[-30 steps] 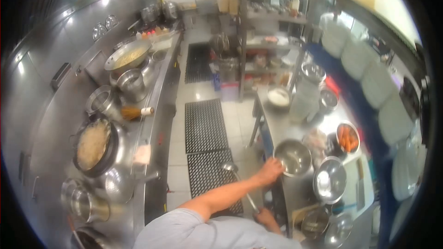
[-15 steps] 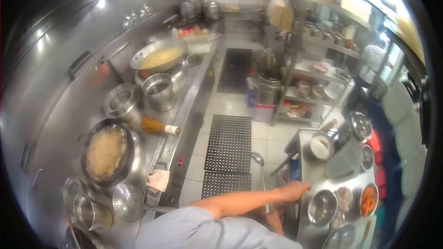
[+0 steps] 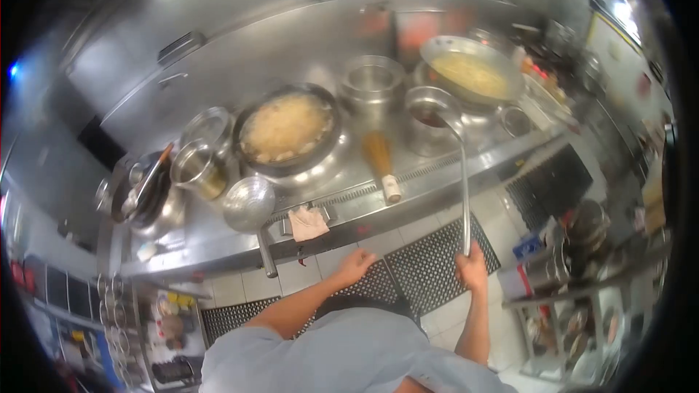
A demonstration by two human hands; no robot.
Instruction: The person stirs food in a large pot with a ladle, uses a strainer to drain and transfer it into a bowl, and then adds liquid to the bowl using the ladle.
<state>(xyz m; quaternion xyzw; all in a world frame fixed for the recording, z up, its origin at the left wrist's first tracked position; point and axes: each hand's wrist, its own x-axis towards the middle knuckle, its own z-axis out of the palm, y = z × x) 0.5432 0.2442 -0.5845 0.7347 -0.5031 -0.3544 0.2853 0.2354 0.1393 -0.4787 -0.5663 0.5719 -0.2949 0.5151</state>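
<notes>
- Two hands show at the bottom of the shot, and only one is loaded: the right hand (image 3: 472, 268) has its fingers closed round the very end of a long-handled steel ladle (image 3: 464, 189).
- That ladle stands nearly upright, handle rising from the fist and bowl tipped over a small round steel pot (image 3: 426, 131) at the back of the steel counter (image 3: 437, 182). Gripping the far end looks like a way to keep the hand well back from the heat.
- Whether the ladle's bowl touches the pot's rim or hangs just above it, I cannot tell.
- The left hand (image 3: 354, 266) holds nothing. Its fingers are loosely curled and it floats just off the counter's front edge, above the black rubber floor mat (image 3: 429, 269).
- Nearest that free hand is a crumpled pale cloth (image 3: 307, 223) on the counter lip, probably parked there for a quick wipe.
- Beside the cloth rests a round perforated steel skimmer (image 3: 249, 204), its handle poking out over the edge, easy to grab.
- Centre stage is a big dark wok full of pale cooked food (image 3: 285, 128). A second wok of yellow food (image 3: 472, 73) sits to the right, behind the small pot.
- Between the woks lies a bamboo wok brush (image 3: 381, 164), handle toward the person.
- Off to the left, several steel pots (image 3: 198, 167) cluster within reach.
</notes>
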